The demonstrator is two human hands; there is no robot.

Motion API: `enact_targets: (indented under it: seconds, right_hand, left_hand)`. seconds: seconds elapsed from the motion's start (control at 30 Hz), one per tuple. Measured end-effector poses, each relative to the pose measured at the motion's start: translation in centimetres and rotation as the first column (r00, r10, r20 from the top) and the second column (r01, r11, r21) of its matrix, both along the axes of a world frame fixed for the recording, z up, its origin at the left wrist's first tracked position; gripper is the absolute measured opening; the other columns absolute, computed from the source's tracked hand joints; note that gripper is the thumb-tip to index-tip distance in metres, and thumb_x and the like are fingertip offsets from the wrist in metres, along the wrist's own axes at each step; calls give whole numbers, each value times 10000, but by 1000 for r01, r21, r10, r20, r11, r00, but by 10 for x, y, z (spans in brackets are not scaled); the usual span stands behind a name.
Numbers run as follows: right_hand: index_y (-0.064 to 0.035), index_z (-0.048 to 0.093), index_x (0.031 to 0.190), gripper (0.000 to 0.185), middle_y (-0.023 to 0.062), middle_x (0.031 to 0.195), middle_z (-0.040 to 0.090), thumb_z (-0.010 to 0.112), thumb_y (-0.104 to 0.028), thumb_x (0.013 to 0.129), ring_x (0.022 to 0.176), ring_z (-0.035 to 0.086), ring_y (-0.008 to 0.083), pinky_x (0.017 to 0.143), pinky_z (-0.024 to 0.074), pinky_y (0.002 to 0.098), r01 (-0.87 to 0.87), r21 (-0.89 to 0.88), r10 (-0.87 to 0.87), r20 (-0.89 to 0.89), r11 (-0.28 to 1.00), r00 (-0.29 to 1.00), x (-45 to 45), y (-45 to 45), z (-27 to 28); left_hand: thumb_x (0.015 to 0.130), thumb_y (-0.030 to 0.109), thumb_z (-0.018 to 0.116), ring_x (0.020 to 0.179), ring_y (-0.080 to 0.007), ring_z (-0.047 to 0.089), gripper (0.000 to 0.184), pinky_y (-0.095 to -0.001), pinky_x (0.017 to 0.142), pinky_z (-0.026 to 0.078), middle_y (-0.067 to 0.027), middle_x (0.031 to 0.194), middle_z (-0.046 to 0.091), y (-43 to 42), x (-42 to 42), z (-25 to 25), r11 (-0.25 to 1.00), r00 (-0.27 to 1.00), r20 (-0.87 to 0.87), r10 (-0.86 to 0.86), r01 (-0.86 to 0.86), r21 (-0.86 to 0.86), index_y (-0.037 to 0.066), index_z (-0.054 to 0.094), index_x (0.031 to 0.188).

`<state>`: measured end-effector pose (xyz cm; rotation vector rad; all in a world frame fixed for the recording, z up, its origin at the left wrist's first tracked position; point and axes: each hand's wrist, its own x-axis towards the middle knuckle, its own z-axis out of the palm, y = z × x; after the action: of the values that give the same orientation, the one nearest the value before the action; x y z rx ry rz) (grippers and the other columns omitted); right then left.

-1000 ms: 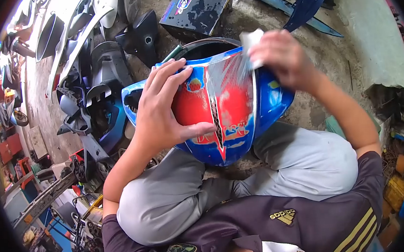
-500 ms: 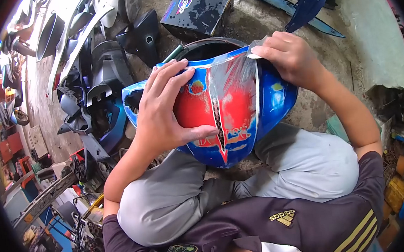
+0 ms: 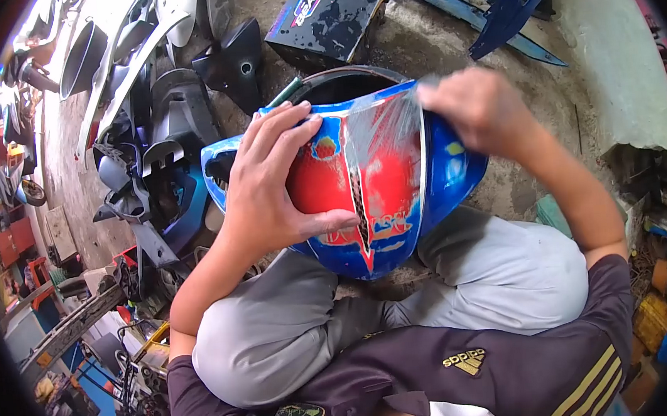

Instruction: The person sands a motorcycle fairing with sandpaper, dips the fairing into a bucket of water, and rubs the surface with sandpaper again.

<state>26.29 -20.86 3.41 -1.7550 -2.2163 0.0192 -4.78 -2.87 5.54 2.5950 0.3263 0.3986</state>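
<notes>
In the head view, taking the red-and-blue panel [image 3: 392, 179] as the clock's centre, the panel sits upper middle in the picture, in front of the person's crossed legs in grey trousers [image 3: 512, 273]. Its narrow tip points to six o'clock, and a dark slot runs down its middle. A greyish, streaked patch [image 3: 378, 127] covers the red toward twelve, right of the slot.

The left hand [image 3: 274, 181] lies at nine o'clock with fingers spread, fingertips at the panel's upper edge and thumb across the red face near the slot. The right hand [image 3: 472, 109] is at two o'clock, fingers curled, by the panel's upper right corner; it is blurred, so I cannot tell whether it grips anything.

A dark curved rim [image 3: 351, 74] shows just past the panel at twelve, with a black box [image 3: 326, 21] beyond it. Blue plastic parts [image 3: 516, 6] lie at one o'clock, and black and white body parts [image 3: 180, 114] crowd ten o'clock on the floor [image 3: 446, 42].
</notes>
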Motion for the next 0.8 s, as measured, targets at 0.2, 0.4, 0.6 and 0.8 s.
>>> enact_targets:
  seconds: [0.2, 0.4, 0.6, 0.8]
  right_hand:
    - [-78, 767, 1159, 262, 61, 839, 687, 698, -105, 907, 805, 714, 247, 720, 580, 410, -24, 82, 25, -14, 996, 1000, -5, 14, 10]
    - [-76, 759, 1146, 249, 85, 832, 698, 696, -106, 908, 784, 725, 289, 704, 587, 431, -30, 24, 31, -47, 999, 998, -10, 12, 9]
    - [-83, 754, 1142, 243, 79, 797, 667, 690, -102, 908, 749, 701, 285, 693, 585, 431, -54, 8, 54, -7, 999, 999, -31, -3, 21]
    - [-87, 766, 1142, 238, 86, 826, 697, 673, -116, 924, 790, 737, 301, 701, 604, 450, -99, -28, 99, -8, 995, 995, -41, -4, 29]
  left_hand:
    - [615, 720, 959, 1419, -442, 582, 1090, -593, 1241, 409, -210, 1460, 648, -1, -1, -1, 1000, 1000, 15, -2, 3, -16, -12, 685, 1376]
    - [611, 715, 961, 1425, -441, 576, 1096, -592, 1236, 416, -216, 1466, 645, 0, -2, -1, 1000, 1000, -5, 11, -11, -21, -20, 683, 1376]
    - [600, 722, 961, 1414, -442, 587, 1109, -596, 1240, 412, -218, 1456, 652, -1, -2, 0, 1000, 1000, -3, 5, -5, 0, -29, 686, 1369]
    - [606, 719, 961, 1424, -444, 581, 1101, -594, 1243, 410, -215, 1463, 650, -2, -3, 1, 1000, 1000, -1, 0, 0, 17, -15, 685, 1377]
